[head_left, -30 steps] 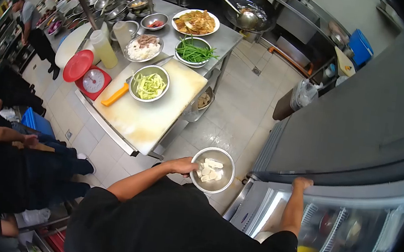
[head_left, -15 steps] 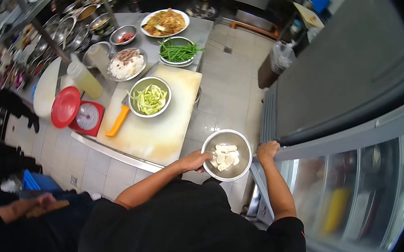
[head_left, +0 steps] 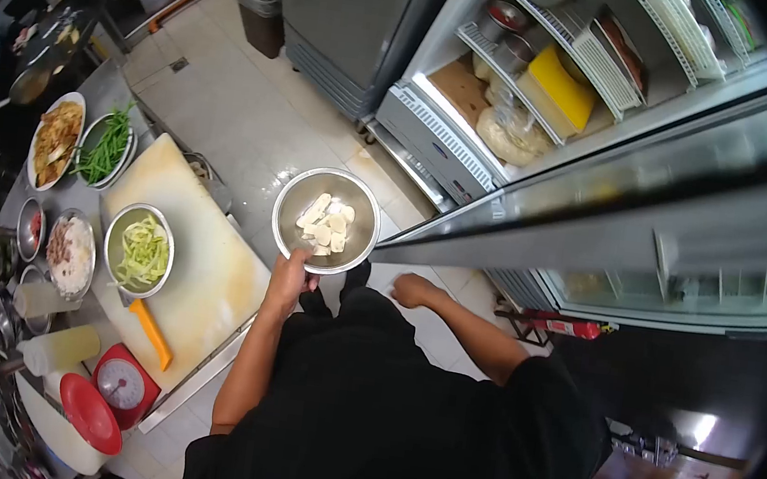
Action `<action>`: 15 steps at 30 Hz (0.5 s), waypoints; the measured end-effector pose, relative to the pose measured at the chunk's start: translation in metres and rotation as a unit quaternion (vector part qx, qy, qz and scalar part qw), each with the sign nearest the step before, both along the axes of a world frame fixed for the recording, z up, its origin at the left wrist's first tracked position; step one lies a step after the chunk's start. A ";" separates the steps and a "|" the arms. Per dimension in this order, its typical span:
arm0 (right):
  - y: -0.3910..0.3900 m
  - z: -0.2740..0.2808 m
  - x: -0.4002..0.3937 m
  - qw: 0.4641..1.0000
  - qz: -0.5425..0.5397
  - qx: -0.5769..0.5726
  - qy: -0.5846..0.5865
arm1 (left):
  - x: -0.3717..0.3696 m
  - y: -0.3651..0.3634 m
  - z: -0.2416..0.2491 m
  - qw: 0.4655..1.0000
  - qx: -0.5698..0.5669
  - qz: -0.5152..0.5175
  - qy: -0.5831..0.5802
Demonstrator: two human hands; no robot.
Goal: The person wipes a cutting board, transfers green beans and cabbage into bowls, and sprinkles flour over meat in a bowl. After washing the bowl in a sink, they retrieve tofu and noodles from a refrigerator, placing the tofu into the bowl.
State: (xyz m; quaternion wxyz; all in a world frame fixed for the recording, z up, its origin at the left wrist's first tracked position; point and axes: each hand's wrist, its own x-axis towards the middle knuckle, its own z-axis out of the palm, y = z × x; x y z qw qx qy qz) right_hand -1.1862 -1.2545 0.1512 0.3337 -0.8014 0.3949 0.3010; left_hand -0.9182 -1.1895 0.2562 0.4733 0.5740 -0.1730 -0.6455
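Note:
My left hand (head_left: 289, 284) grips the near rim of a metal bowl (head_left: 363, 209), thumb over the inside. White sliced pieces (head_left: 326, 225) lie in the bowl's bottom. My right hand (head_left: 415, 290) is loosely curled with nothing visible in it, just below the edge of the open glass fridge door (head_left: 517, 226) and apart from it in view. Beyond the door the fridge interior shows wire shelves (head_left: 516, 75) with metal containers, a yellow-lidded tub (head_left: 562, 85) and a bagged pale mass (head_left: 512, 136).
To the left, a cutting board (head_left: 210, 267) bears a bowl of shredded greens (head_left: 144, 250) and an orange-handled knife (head_left: 150, 334). Beside it stand a red scale (head_left: 123, 385), green beans (head_left: 105, 148) and a noodle plate (head_left: 56, 141). A bin (head_left: 260, 13) and fire extinguisher (head_left: 572, 327) stand on the floor.
The fridge door has swung open, and my right hand has come off its edge. My view has turned right toward the fridge. The bowl stays in my left hand.

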 end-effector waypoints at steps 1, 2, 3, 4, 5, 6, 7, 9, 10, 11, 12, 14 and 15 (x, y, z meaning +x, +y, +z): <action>0.017 -0.025 -0.035 0.996 -0.073 -0.017 0.040 | -0.006 0.000 -0.003 1.000 0.003 -0.010 0.004; 0.031 -0.029 -0.059 0.985 -0.134 -0.020 0.107 | -0.010 0.000 -0.004 0.999 0.002 -0.028 0.017; 0.055 -0.036 -0.089 0.967 -0.203 -0.151 0.015 | -0.016 -0.004 -0.006 0.999 0.000 -0.044 0.030; 0.071 -0.047 -0.116 0.968 -0.174 -0.180 0.034 | -0.022 -0.007 -0.008 0.997 -0.007 -0.059 0.040; 0.080 -0.039 -0.126 0.967 -0.176 -0.179 0.044 | -0.027 -0.011 -0.009 0.997 -0.005 -0.063 0.050; 0.091 -0.032 -0.134 0.958 -0.263 -0.107 0.036 | -0.031 -0.014 -0.010 0.995 0.000 -0.088 0.045; 0.100 -0.029 -0.141 0.937 -0.346 -0.034 0.025 | -0.036 -0.017 -0.012 0.993 0.005 -0.112 0.040; 0.122 -0.035 -0.148 0.928 -0.373 0.007 0.011 | -0.048 -0.021 -0.015 0.991 0.008 -0.125 0.047; 0.140 -0.065 -0.160 0.915 -0.378 -0.123 -0.067 | -0.052 -0.022 -0.018 0.989 0.012 -0.147 0.033; 0.144 -0.062 -0.155 0.882 -0.372 -0.252 -0.144 | -0.057 -0.025 -0.018 0.986 0.016 -0.168 0.018; 0.148 -0.055 -0.156 0.866 -0.443 -0.177 -0.152 | -0.061 -0.026 -0.017 0.986 0.019 -0.162 0.025; 0.158 -0.052 -0.166 0.799 -0.552 -0.100 -0.216 | -0.065 -0.028 -0.015 0.985 0.022 -0.167 0.026; 0.164 -0.049 -0.170 0.710 -0.646 -0.022 -0.277 | -0.067 -0.029 -0.014 0.985 0.023 -0.171 0.024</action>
